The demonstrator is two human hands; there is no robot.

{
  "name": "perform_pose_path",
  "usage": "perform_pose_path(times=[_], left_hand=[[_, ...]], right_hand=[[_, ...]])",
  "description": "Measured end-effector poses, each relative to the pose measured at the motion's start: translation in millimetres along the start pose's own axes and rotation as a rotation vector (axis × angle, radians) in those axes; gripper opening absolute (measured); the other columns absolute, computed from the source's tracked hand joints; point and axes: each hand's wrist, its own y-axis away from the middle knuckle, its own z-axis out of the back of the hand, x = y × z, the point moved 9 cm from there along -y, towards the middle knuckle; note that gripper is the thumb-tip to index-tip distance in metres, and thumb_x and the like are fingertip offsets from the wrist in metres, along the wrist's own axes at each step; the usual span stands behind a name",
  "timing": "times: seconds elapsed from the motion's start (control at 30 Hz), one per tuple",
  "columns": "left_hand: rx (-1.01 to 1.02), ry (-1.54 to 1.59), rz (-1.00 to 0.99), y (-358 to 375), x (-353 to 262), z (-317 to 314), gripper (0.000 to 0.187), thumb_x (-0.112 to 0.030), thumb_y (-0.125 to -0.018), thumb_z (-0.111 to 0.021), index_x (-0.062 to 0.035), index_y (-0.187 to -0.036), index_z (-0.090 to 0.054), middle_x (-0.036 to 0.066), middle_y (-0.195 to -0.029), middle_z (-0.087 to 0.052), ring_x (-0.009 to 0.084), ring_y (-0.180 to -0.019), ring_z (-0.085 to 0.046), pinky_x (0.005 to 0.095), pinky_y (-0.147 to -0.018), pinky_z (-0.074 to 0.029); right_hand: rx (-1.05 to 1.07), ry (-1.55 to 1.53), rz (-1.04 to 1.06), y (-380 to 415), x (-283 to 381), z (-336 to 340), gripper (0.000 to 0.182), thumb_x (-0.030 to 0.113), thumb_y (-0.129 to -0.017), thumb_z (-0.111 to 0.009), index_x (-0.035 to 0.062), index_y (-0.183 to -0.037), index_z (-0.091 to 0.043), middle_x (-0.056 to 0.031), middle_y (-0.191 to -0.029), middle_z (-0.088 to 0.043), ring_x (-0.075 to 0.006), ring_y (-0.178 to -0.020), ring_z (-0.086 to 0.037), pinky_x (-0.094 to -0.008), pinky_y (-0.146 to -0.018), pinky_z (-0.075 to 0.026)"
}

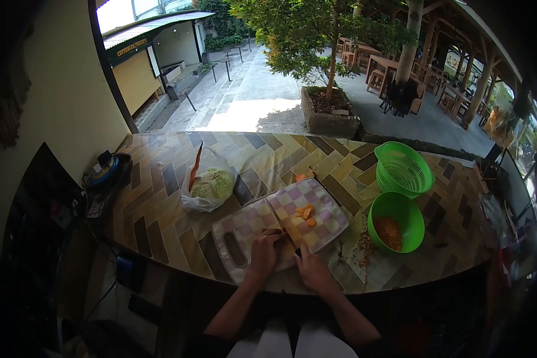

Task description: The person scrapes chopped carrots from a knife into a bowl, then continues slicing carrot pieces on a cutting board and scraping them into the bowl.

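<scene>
A checkered pink and white cutting board (244, 224) lies at an angle on the table. Over its near part, my left hand (265, 253) has its fingers closed around something small and orange, too hidden to make out. My right hand (314, 269), just right of it, grips the dark handle of a knife (280, 222), whose thin blade points away across the board. Several orange carrot pieces (308, 211) rest on the board's right half, beyond my right hand.
A plastic bag with cabbage (212, 184) stands at the left. At the right are a green colander (403, 169) and a green bowl (413, 222) holding orange shreds. Peelings (364, 249) lie beside the bowl. Orange pieces (302, 177) sit behind the board.
</scene>
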Motion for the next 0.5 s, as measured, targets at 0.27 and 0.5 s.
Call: perform_pose_path(times=[0.27,0.5], left_hand=[[-0.01,0.017,-0.035,0.0,4.4,-0.9,0.022,-0.007,-0.079,-0.065,-0.001,-0.097,-0.075,0.016,-0.103,-0.071,0.033,-0.099,-0.065,0.0391,-0.089,-0.051],[-0.045,-0.072,-0.054,5.6,-3.7,1.3,0.021,-0.003,-0.078,-0.062,0.0011,-0.095,-0.074,0.015,-0.102,-0.072,0.0314,-0.102,-0.062,0.0395,-0.087,-0.051]], right_hand=[[0.062,0.113,-0.06,-3.3,6.6,-7.1,0.026,0.023,-0.1,-0.048,0.0001,-0.11,-0.042,-0.0307,-0.084,-0.065,-0.0496,-0.084,-0.062,-0.0575,-0.073,-0.049],[-0.034,0.096,-0.031,-5.4,6.5,-10.3,0.026,0.022,-0.099,-0.049,-0.0007,-0.11,-0.042,-0.0314,-0.085,-0.064,-0.0497,-0.085,-0.062,-0.0577,-0.072,-0.049]])
